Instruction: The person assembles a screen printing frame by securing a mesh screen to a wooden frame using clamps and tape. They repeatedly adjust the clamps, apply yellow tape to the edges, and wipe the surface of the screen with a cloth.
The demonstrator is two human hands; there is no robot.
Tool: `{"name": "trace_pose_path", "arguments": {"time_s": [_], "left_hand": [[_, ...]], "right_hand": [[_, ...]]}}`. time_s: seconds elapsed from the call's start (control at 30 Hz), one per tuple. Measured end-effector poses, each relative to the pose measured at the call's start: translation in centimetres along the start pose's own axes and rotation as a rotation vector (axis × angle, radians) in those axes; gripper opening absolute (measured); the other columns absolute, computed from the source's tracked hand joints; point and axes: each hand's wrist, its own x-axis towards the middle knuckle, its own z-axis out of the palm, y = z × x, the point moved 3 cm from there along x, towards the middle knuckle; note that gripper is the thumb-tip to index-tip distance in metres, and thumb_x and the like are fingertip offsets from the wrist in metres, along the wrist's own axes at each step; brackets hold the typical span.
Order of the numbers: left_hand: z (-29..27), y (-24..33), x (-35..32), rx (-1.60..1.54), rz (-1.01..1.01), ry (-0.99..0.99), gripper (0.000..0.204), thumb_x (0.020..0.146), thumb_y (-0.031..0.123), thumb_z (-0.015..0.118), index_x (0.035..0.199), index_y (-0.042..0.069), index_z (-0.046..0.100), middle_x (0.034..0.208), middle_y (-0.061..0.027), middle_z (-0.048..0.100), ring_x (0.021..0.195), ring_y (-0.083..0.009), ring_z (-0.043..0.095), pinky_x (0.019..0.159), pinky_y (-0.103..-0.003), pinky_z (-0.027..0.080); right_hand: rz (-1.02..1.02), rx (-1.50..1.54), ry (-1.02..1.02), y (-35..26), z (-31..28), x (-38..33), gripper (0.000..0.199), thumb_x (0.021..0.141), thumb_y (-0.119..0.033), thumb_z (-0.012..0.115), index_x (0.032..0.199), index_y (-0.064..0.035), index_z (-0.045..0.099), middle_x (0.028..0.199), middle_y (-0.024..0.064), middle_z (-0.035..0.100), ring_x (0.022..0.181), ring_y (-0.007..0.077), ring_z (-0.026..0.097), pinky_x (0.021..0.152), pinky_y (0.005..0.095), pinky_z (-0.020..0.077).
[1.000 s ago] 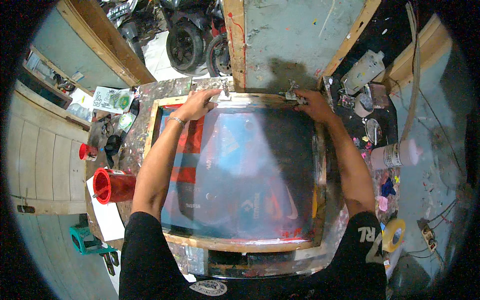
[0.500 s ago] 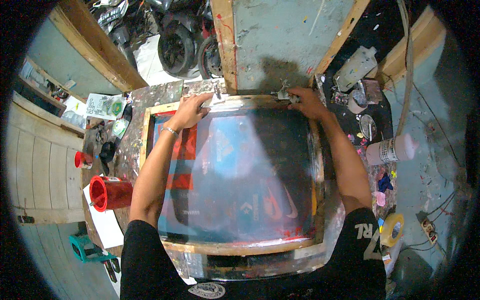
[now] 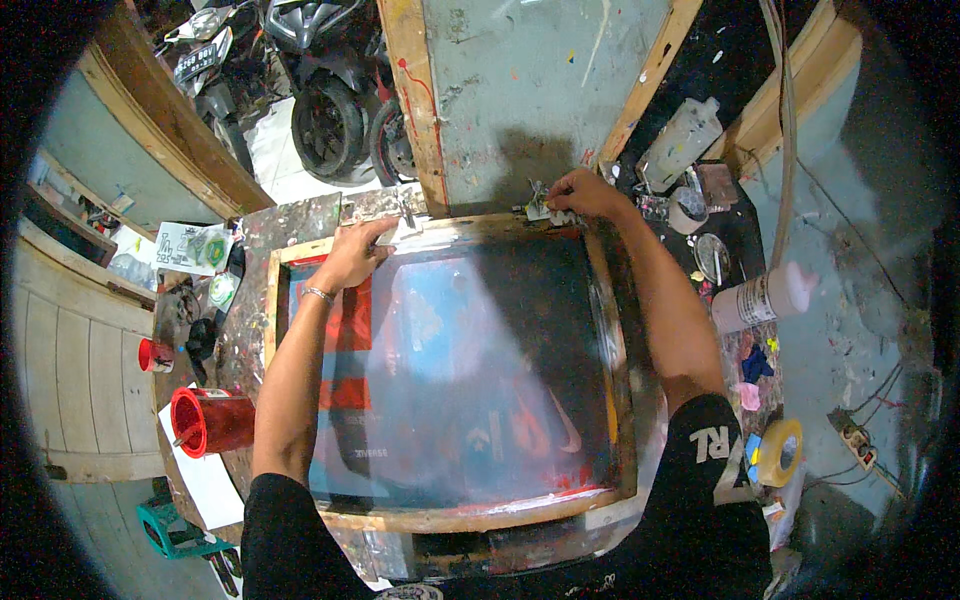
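Observation:
A large wooden-framed printing screen (image 3: 275, 300) lies flat on a paint-stained table, its mesh smeared with blue, red and dark ink. My left hand (image 3: 355, 258) rests on the frame's far left rail, just below a metal hinge clamp (image 3: 405, 208). My right hand (image 3: 578, 192) grips the second metal clamp (image 3: 538, 205) at the frame's far right corner, fingers pinched on it. Both forearms stretch across the screen from the lower edge.
A red cup (image 3: 212, 420) with a tool in it and a smaller red pot (image 3: 153, 354) stand left of the frame. A white bottle (image 3: 765, 297), plastic jug (image 3: 682, 140), tape rolls (image 3: 780, 452) and rags crowd the right. A motorbike wheel (image 3: 325, 130) is beyond the table.
My left hand slid slightly left and down along the far rail. My right hand stayed on the right clamp. The view shifted a little.

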Motion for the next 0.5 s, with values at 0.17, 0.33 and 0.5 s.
{"name": "trace_pose_path", "arguments": {"time_s": [0.17,0.33,0.5], "left_hand": [[-0.4,1.0,0.0,0.035,0.01,0.006,0.047,0.09,0.021,0.065,0.136,0.018,0.054,0.139,-0.005,0.055,0.128,-0.0272,0.048,0.106,-0.05,0.029],[0.0,0.8,0.2,0.008,0.009,0.013,0.048,0.089,0.02,0.065,0.136,0.017,0.054,0.137,-0.0046,0.057,0.127,-0.0259,0.049,0.107,-0.047,0.029],[-0.5,0.7,0.3,-0.046,0.114,0.081,0.057,0.085,0.017,0.07,0.139,0.009,0.049,0.139,-0.0122,0.054,0.126,-0.0308,0.048,0.107,-0.046,0.032]], "right_hand": [[-0.126,-0.079,0.126,1.3,0.1,-0.3,0.012,0.085,-0.01,0.069,0.091,-0.0003,0.069,0.077,0.0056,0.069,0.073,0.0131,0.061,0.069,0.0318,0.0501],[-0.209,-0.079,0.444,3.0,-2.9,-2.8,0.009,0.09,-0.009,0.066,0.093,-0.0012,0.068,0.08,0.0034,0.067,0.076,0.0125,0.06,0.071,0.0301,0.0492],[-0.038,0.228,0.451,2.7,-4.8,-5.2,0.011,0.091,-0.011,0.064,0.088,-0.0009,0.068,0.076,-0.0009,0.063,0.073,0.0104,0.058,0.068,0.028,0.047]]}}
